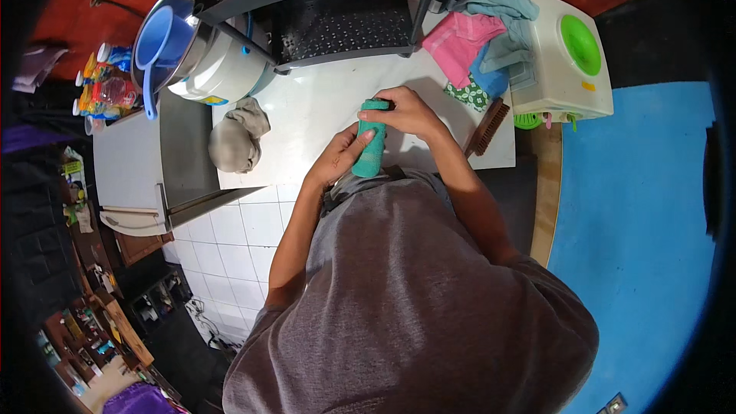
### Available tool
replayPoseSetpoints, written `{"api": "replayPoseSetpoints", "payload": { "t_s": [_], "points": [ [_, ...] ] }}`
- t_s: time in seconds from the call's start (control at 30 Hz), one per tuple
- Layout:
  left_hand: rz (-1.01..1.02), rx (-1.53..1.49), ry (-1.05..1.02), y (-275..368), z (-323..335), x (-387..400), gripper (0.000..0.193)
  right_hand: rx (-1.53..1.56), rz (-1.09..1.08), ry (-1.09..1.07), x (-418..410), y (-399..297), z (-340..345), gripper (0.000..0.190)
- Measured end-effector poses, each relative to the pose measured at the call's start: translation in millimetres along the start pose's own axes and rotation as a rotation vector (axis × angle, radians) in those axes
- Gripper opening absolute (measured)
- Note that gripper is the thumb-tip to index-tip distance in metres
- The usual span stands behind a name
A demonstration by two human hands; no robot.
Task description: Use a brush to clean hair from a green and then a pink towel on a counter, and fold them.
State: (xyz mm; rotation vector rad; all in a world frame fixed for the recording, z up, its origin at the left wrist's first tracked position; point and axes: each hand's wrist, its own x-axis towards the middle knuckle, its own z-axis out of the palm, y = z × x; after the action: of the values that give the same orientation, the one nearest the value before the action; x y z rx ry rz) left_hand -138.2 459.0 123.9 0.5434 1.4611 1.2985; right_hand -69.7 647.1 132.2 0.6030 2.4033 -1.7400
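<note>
My left hand (340, 155) grips the lower part of a rolled green cloth (370, 152), its thumb lying across the front. At the roll's upper end, the fingers of my right hand (402, 112) pinch it. The roll stands lengthwise near my waist, over the front edge of a white tabletop (305, 103). On the left of the tabletop lies a crumpled grey-beige cloth (253, 118), partly blurred. To the right are a pink cloth (463, 40), a green patterned cloth (472, 94), a blue cloth (491, 72), a grey-blue cloth (512, 40) and a brown-bristled brush (489, 126).
A black rack (345, 29) with plastic bottles on top stands at the back. Left of it are a white appliance (224, 69), a metal bowl (198, 52) and a blue dipper (164, 37). A cream container (552, 86) with a green bowl (581, 45) stands at the right.
</note>
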Motion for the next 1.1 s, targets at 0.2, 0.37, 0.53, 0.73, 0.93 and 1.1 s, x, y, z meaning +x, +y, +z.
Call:
{"api": "replayPoseSetpoints", "payload": {
  "t_s": [0.2,0.37,0.53,0.73,0.93,1.1],
  "points": [
    [-0.329,-0.361,-0.225,-38.9,-23.1,3.5,0.055,0.267,-0.119,0.018,-5.3,17.0,-14.9,0.025],
    [-0.16,-0.558,-0.327,-5.6,2.7,0.1,0.05,0.344,-0.198,-0.229,-11.5,2.2,-33.0,0.03],
    [-0.143,-0.527,-0.394,-9.8,0.6,4.7,0.041,0.417,-0.168,-0.261,-13.6,2.4,-29.9,0.03],
    [-0.187,-0.426,-0.223,-3.7,10.9,-1.5,0.029,0.324,-0.227,-0.214,-13.8,0.3,-38.7,0.033],
    [0.147,0.496,0.098,-2.9,11.0,0.4,0.015,0.057,-0.294,-0.124,-10.1,2.9,-42.6,0.029],
    [0.068,0.115,0.076,-12.7,18.0,-0.5,0.019,0.018,-0.273,-0.065,-11.0,-6.1,-46.1,0.03]
  ]
}}
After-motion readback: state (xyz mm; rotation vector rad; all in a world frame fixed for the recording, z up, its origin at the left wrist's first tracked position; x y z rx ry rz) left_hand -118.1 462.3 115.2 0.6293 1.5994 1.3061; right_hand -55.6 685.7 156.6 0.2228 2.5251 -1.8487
